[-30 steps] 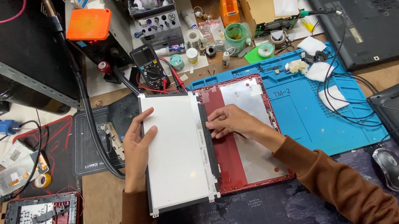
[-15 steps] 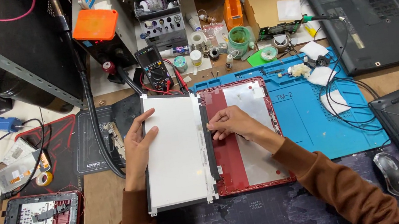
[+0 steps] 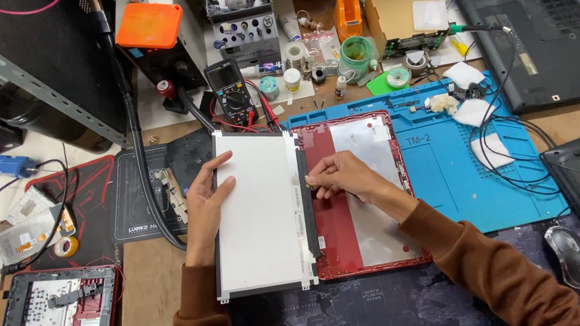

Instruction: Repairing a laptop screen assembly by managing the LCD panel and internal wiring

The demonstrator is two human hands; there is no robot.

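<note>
Wooden bench (image 3: 152,311), blue mat (image 3: 458,177); hands flat on white panel (image 3: 259,213), pinching its edge

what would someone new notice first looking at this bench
Most likely the white display panel at centre, with the left hand flat on its left edge and the right hand pinching at its right edge. Beside it lies a red laptop lid on a blue work mat. An orange-topped box stands out at the back.
</note>
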